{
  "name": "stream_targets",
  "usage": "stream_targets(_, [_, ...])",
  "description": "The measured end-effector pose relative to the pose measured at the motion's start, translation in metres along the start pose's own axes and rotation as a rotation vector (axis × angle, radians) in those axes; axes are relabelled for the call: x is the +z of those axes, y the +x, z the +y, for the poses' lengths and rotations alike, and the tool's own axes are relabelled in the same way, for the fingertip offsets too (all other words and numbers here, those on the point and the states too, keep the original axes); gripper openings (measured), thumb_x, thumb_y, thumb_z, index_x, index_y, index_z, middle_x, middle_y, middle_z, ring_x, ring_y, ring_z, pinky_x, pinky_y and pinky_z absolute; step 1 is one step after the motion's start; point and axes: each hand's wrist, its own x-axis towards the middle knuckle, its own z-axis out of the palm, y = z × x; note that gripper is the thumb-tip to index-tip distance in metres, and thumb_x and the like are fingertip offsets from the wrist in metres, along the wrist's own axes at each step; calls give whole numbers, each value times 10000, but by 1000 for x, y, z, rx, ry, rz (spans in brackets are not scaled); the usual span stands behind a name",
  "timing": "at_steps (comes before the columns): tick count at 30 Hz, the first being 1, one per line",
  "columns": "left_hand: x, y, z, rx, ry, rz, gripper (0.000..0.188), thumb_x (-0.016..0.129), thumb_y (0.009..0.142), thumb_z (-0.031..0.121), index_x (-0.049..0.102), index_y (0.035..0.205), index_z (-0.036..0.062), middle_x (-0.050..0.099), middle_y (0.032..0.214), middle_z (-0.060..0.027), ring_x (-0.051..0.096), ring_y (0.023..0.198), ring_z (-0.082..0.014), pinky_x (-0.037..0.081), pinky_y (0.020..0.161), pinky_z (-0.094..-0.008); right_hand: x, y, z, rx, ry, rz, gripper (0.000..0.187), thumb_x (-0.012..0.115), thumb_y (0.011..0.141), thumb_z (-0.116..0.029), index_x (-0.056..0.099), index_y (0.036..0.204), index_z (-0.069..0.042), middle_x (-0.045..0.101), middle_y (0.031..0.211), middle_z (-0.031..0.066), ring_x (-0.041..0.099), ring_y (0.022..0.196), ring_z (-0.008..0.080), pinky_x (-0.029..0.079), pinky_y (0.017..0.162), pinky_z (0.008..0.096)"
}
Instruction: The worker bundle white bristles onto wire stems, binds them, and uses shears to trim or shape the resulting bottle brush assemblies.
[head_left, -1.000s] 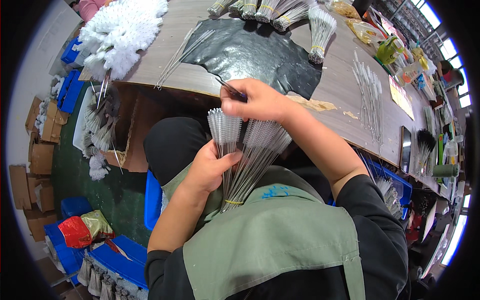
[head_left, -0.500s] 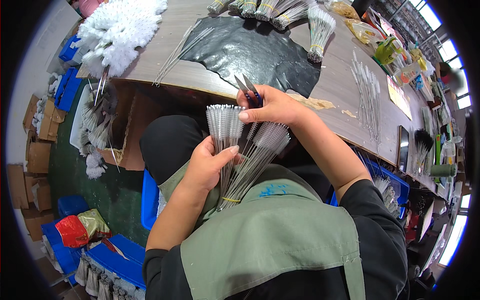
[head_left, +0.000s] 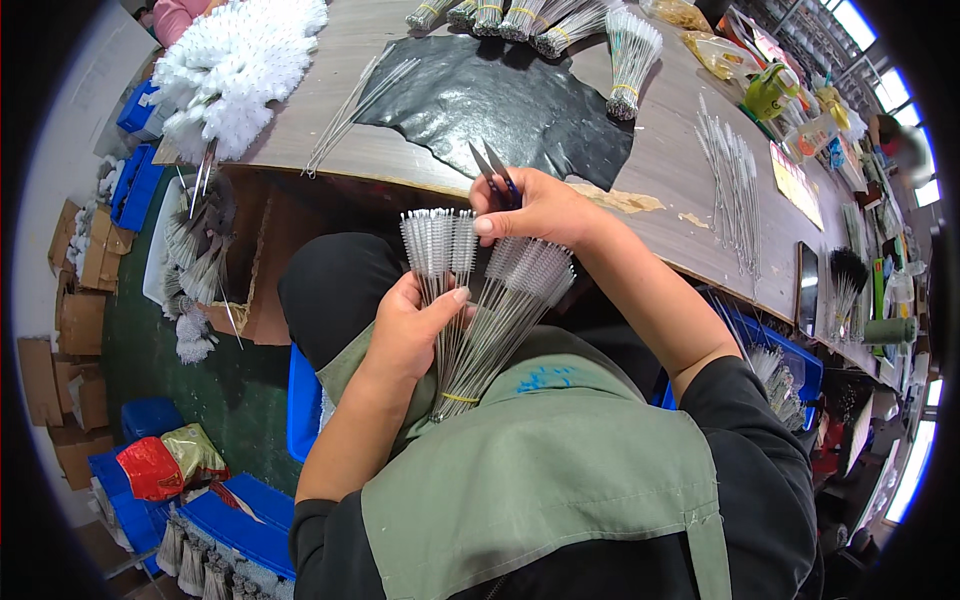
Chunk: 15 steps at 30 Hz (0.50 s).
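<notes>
A bundle of thin wire brushes (head_left: pixel 482 335) with whitish bristle heads rests upright on my lap, a yellow band round its lower end. Its upper part is fanned into two clusters. My left hand (head_left: pixel 415 325) is closed round the left cluster, thumb across the wires. In my right hand (head_left: pixel 535 208) is a small pair of dark tweezers (head_left: pixel 489 165), its two pointed tips apart and aimed up and away. The right thumb is close to the bristle heads between the clusters; whether it touches them I cannot tell.
On the table (head_left: pixel 440 172) lie a black sheet (head_left: pixel 500 100), loose wire brushes (head_left: pixel 735 190) and several banded bundles (head_left: pixel 634 65). White bristle brushes (head_left: pixel 235 75) are heaped at the far left. A phone (head_left: pixel 807 290) lies near the right edge. Blue bins (head_left: pixel 303 405) stand beside my legs.
The left cluster's heads have spread and shifted slightly left. My right hand has moved a little left and down with the tweezers, and the whole view has shifted slightly.
</notes>
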Motion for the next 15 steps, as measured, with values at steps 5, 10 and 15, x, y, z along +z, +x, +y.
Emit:
stream_targets(5, [2,-2,2,-18,-15,-7,179,618,847,39,541,999,-14,618,905,-79,621,749,-145,536,695,-282,-2,-4,-3,45,-7,0,257,748,772,-174,559,905,-62,547,768,-37,524,714,63,432,675,217])
stream_targets(10, [2,-2,0,-2,-12,-24,180,614,851,42,542,1004,-19,624,907,-86,627,758,-151,539,704,-287,0,-2,3,-5,-15,38,278,722,779,-134,539,974,-56,536,813,-33,516,734,61,436,699,226])
stream_targets(15, [-1,0,-5,49,42,-30,164,640,835,46,565,974,1,623,870,-51,582,723,-108,484,676,-249,2,-3,-2,-3,-16,25,280,717,780,-134,541,983,-54,530,831,-37,504,753,56,431,731,227])
